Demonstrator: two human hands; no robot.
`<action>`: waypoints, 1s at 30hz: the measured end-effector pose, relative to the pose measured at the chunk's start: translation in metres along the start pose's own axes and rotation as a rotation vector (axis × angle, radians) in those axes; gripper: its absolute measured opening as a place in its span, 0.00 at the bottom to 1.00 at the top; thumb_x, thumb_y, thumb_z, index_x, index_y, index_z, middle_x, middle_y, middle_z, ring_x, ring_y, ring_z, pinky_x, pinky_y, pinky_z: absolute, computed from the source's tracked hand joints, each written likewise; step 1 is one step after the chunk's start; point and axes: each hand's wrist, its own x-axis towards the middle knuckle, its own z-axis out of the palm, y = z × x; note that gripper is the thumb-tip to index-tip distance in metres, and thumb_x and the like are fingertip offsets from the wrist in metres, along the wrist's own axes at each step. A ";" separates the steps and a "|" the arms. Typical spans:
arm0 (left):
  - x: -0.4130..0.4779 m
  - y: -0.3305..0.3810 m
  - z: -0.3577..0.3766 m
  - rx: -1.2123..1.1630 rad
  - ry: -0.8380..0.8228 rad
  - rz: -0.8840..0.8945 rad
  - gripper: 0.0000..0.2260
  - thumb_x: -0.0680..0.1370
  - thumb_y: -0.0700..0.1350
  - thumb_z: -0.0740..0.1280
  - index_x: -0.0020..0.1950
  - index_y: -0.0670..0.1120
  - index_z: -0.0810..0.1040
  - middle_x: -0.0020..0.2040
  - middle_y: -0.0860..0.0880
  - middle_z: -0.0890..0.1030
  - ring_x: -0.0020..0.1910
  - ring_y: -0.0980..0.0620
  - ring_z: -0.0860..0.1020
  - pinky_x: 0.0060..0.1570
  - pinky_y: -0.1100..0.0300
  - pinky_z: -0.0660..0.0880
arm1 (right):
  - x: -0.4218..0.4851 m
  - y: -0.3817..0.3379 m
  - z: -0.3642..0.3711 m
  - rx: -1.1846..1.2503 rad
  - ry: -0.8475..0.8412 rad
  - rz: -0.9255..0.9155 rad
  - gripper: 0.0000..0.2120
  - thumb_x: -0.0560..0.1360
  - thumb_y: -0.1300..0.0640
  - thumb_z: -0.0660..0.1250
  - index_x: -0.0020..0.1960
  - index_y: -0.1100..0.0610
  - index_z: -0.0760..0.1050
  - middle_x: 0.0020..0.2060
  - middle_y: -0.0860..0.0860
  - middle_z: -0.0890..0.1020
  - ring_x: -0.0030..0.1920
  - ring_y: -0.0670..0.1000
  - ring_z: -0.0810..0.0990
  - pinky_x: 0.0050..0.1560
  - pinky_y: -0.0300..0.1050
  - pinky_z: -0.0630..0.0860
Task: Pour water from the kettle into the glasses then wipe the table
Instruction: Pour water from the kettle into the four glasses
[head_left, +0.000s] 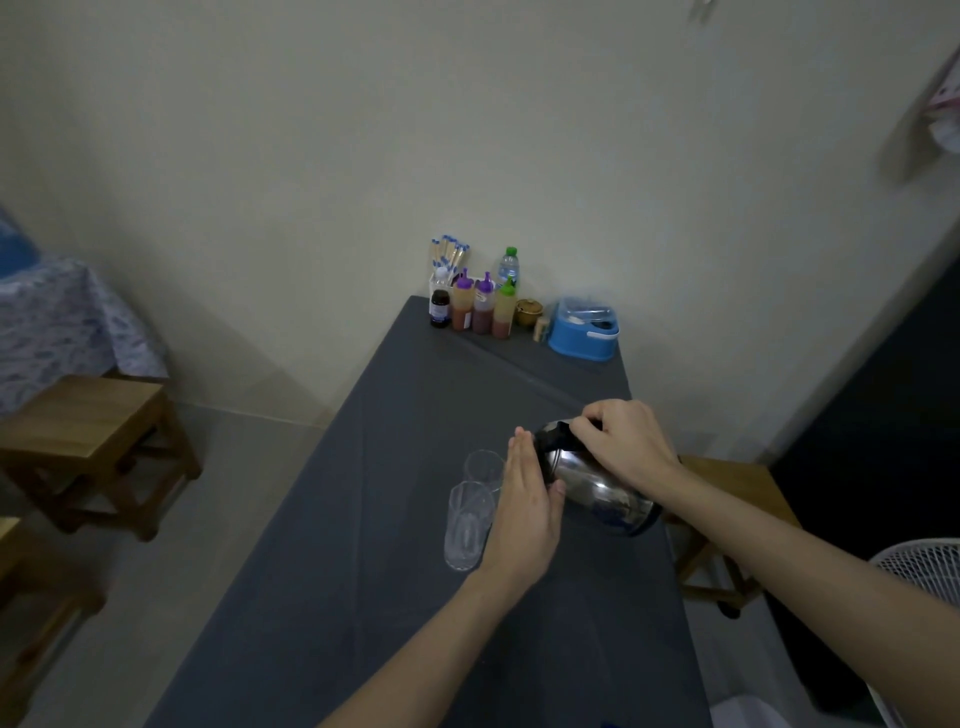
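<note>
Right grip (626, 447) curls over the black top of the kettle (597, 488), fingers wrapped round the handle part, holding it. Left grip (527, 506) is flat, fingers straight and pressed together, palm against the kettle's left side, thumb touching the steel. The steel kettle is tilted, top leaning away and to the left, base toward the right edge of the surface (415, 597), roughly halfway along it. Cannot tell if the base rests on the surface or is lifted. Cannot tell if water is flowing.

Two clear glasses stand upright just left of the left grip, near the middle of the surface: near glass (467, 525) and far glass (482, 464), close together, the far one partly behind the fingers.

The surface is covered in dark grey cloth. At the far edge, against the wall: a dark bottle (440, 309), squeeze bottles (483, 312), a chopstick holder (449, 254), a water bottle (509, 265) with a green cap, a small brown pot (529, 312) and, at the far right corner, a blue box (584, 330).

Off the surface: a wooden stool (93, 431) on the floor to the left, a second stool (737, 488) by the right edge, and a white fan (924, 566) at lower right.
</note>
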 end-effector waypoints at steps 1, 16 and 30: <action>0.000 0.000 -0.001 0.000 -0.007 0.002 0.30 0.83 0.47 0.55 0.78 0.43 0.41 0.80 0.49 0.43 0.78 0.54 0.44 0.76 0.61 0.46 | -0.001 0.001 0.000 0.006 0.003 0.000 0.17 0.75 0.51 0.62 0.30 0.56 0.78 0.25 0.52 0.79 0.29 0.49 0.77 0.35 0.48 0.75; 0.014 0.002 -0.015 0.262 -0.233 0.171 0.28 0.83 0.46 0.54 0.78 0.40 0.45 0.80 0.45 0.45 0.78 0.51 0.43 0.71 0.67 0.38 | -0.046 0.024 0.019 0.458 0.175 0.422 0.20 0.74 0.58 0.64 0.24 0.55 0.70 0.19 0.47 0.72 0.24 0.45 0.70 0.30 0.43 0.65; 0.054 0.017 -0.007 0.467 -0.456 0.302 0.29 0.83 0.46 0.55 0.78 0.37 0.45 0.79 0.40 0.45 0.79 0.46 0.44 0.73 0.61 0.39 | -0.054 0.054 0.034 0.778 0.308 0.705 0.22 0.75 0.56 0.63 0.22 0.52 0.73 0.19 0.45 0.73 0.29 0.51 0.72 0.34 0.44 0.66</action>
